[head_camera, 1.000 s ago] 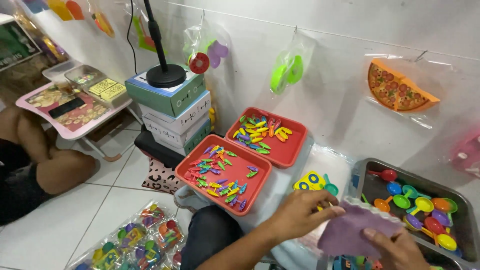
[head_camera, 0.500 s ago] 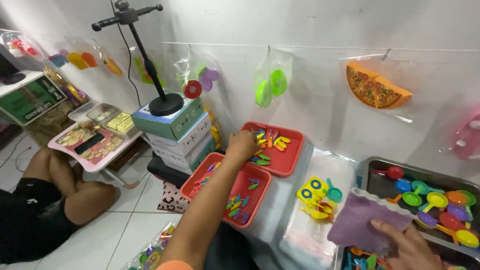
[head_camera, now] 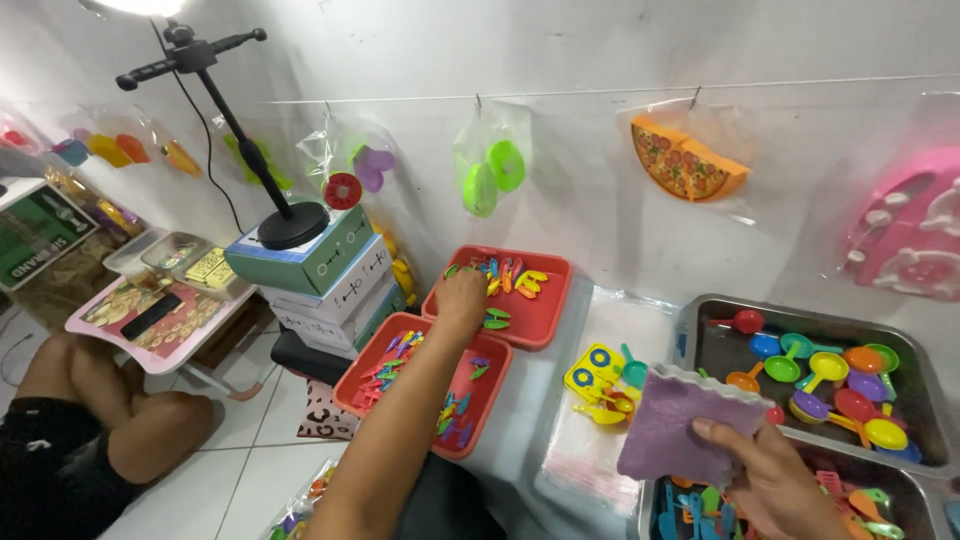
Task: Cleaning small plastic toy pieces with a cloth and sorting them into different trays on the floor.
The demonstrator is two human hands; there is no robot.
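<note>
Head view: the left hand [head_camera: 462,297] is stretched out toward eleven o'clock, down among the small coloured clips [head_camera: 503,280] in the far red tray [head_camera: 545,318]. Its fingers are curled over the pile, and whether they have closed on a clip cannot be told from here. The clips lie every which way, no common long axis. A near red tray [head_camera: 368,398] with more coloured pieces sits just beside it, under the forearm. The right hand [head_camera: 765,478] sits low at about four o'clock, pinching a purple wavy-edged sheet [head_camera: 680,432] by its lower corner, thumb on top. Between the hands lie a yellow toy piece [head_camera: 592,368] and small spoons on clear bags. Metal trays [head_camera: 700,345] of toy pans sit at two o'clock. For that far tray the left hand is clearly the nearer; the right is well apart from it.
</note>
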